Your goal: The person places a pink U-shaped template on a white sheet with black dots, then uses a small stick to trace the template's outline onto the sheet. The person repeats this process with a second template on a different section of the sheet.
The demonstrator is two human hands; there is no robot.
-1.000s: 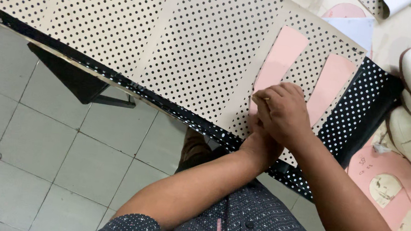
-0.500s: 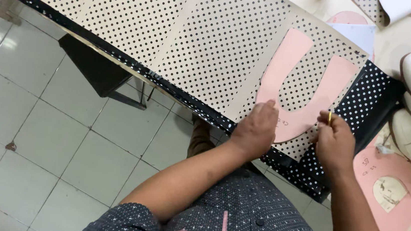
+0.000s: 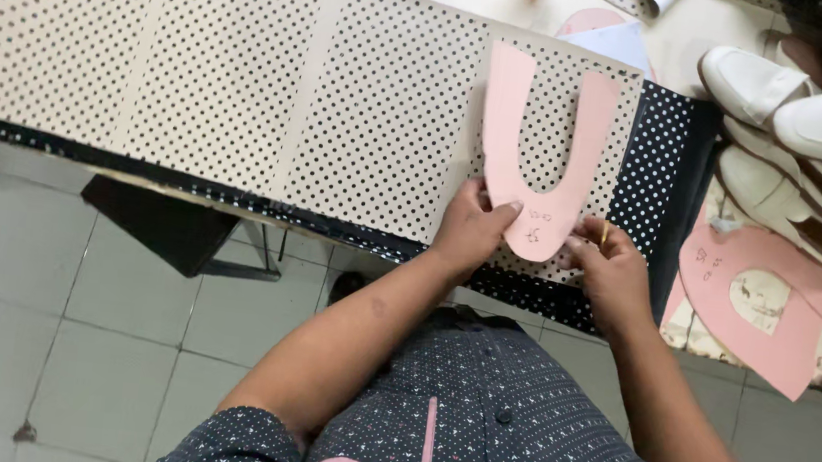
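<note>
A pink U-shaped paper pattern (image 3: 540, 143) lies flat on cream fabric with black dots (image 3: 245, 74) spread over the table. My left hand (image 3: 471, 229) presses its fingertips on the pattern's lower left curve. My right hand (image 3: 613, 271) touches the pattern's lower right edge and pinches a thin yellowish pen or pencil between its fingers. A strip of black fabric with white dots (image 3: 653, 174) shows beside and below the pattern.
Several white shoes (image 3: 803, 128) are piled at the right. More pink pattern pieces (image 3: 765, 305) lie below them. A dark stool (image 3: 165, 227) stands on the grey tiled floor (image 3: 50, 327) under the table's edge.
The pink pattern now lies straight with both arms pointing away from me. My two hands, close together a second ago, have spread to its lower left and right edges.
</note>
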